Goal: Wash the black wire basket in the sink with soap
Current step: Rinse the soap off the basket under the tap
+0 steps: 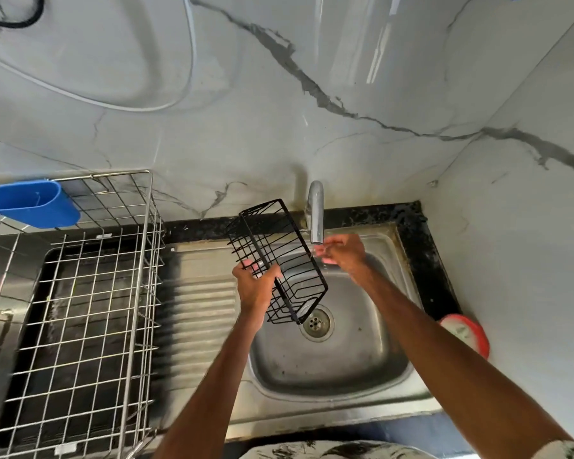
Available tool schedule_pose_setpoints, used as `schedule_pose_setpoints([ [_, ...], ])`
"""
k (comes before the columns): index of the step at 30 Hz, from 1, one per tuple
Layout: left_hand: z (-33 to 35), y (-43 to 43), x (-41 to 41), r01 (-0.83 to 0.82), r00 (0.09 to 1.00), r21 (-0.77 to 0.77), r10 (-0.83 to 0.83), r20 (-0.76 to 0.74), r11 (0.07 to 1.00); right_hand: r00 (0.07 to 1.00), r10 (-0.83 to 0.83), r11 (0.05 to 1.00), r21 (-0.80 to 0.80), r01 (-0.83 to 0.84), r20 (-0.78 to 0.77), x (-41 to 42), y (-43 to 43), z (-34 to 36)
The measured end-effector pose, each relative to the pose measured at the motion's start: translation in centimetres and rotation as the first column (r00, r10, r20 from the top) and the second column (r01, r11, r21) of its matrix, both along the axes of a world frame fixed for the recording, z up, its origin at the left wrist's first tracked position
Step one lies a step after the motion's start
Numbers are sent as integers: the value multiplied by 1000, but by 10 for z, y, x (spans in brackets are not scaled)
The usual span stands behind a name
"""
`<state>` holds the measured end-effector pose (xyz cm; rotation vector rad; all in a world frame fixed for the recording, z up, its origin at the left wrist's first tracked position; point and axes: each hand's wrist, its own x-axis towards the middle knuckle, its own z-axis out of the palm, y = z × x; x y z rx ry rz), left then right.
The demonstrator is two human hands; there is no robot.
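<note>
The black wire basket (279,260) is held up in the air over the steel sink (362,342), tilted, its long side running from about eleven o'clock down to five o'clock, with the low end hanging just above the drain (316,323). The person's left grip (254,283) is closed round the wires on the basket's left side, roughly halfway along, thumb on the near face and fingertips poking through the bars. The right grip (343,255) sits directly under the spout of the chrome tap (315,213), at the basket's two o'clock edge. Its fingers are bent and blurred, and I cannot tell whether they hold the rim or only lie beside it. The sink bowl shows wet, stained metal around the drain, and a ribbed draining board (199,309) lies at its nine o'clock. Further out at nine o'clock a silver wire dish rack (80,293) stands over a dark tray on the counter (421,260), and a blue plastic holder (30,203) hangs on the rack's far corner at ten o'clock. What is inside the holder is too faint to make out. At four o'clock from the drain, on the counter against the marble wall (279,127), sits a round red tub (468,332) with something pale in it.
</note>
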<state>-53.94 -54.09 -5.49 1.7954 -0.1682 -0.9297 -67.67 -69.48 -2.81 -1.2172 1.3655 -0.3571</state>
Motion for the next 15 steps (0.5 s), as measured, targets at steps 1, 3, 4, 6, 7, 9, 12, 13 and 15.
schedule_pose_setpoints([
  [1,-2,1,1,-4,1000,1,4,-13,1000,997,-70,997,32,69,24,3,-6,-2],
  [3,-5,3,3,-14,999,-5,14,-43,1000,977,-164,974,177,139,134,12,-14,-7],
  [4,-6,4,4,-15,998,-9,15,-66,1000,953,-219,948,276,158,210,16,-17,-10],
  [6,-7,5,6,-9,994,-32,6,-112,999,891,-334,884,430,183,307,27,-26,-21],
  [7,-7,5,7,-3,992,-41,-2,-126,999,870,-375,858,475,194,321,33,-32,-28],
  [9,-8,5,9,8,992,-51,-15,-128,999,830,-448,810,543,220,332,43,-44,-43],
  [12,-8,2,9,23,992,-79,-33,-120,997,823,-508,743,613,269,254,51,-57,-64],
  [13,-8,2,8,26,993,-91,-36,-112,996,840,-494,742,611,275,222,52,-58,-67],
  [15,-7,1,7,29,996,-119,-38,-75,993,872,-441,774,582,250,212,54,-59,-68],
])
